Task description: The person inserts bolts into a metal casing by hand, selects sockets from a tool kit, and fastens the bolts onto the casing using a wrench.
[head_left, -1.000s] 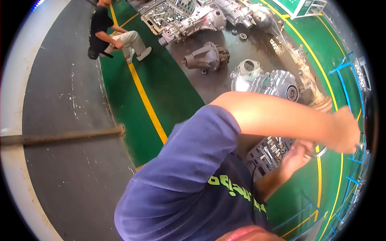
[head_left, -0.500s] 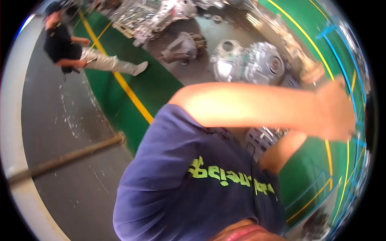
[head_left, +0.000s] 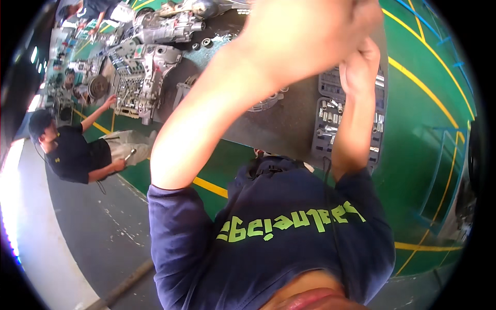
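Both my hands are raised close to the view near the top, over the workbench [head_left: 258,126]. My left hand [head_left: 315,39] crosses in front, large and smeared; its fingers are partly cut off by the upper edge. My right hand [head_left: 360,67] is just beyond it, fingers curled in, and whatever it may hold is hidden. The two hands overlap, so I cannot tell whether they touch. Beneath my right forearm lies an open socket set case [head_left: 320,147] with several metal sockets [head_left: 329,111]. A round metal part [head_left: 266,105] shows partly behind my left forearm.
A gearbox casing [head_left: 155,72] and other metal parts cover the bench's left side, with metal rings [head_left: 206,42] near them. One person [head_left: 70,150] stands at left, holding a metal tool [head_left: 132,153] and touching the casing. Another person [head_left: 98,10] is farther back. Blue railings [head_left: 439,170] stand right.
My view has swung, bringing the socket case into fuller sight. My left arm has moved up and left from lying across the view. The person at left now reaches out to the casing.
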The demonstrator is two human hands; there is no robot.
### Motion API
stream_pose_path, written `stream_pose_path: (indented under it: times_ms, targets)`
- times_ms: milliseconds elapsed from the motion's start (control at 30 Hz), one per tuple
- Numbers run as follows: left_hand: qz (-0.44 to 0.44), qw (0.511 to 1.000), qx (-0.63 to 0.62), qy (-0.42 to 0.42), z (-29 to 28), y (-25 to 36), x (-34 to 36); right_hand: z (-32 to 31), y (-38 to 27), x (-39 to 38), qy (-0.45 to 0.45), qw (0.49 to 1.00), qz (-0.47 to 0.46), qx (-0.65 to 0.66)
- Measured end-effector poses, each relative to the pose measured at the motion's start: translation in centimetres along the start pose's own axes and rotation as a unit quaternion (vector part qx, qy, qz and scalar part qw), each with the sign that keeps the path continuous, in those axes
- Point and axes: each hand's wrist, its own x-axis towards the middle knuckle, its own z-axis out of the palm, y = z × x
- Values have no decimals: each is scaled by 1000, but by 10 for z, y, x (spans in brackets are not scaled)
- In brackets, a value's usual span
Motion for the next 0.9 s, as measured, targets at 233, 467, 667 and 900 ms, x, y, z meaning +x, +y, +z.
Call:
stream_pose_path:
  times_ms: [233, 467, 667, 900]
  targets:
    - [66, 998, 18, 11, 9, 14, 7, -59, 8, 26, -68, 980, -82, 167]
    - [190, 978, 77, 45, 35, -13, 14, -48, 33, 17, 36, 978, -154, 137]
    - [189, 979, 66, 27, 34, -10, 13, -60, 46, 13, -25, 973, -213, 79]
    - [179, 976, 60, 106, 25, -9, -10, -23, 17, -13, 89, 979, -144, 109]
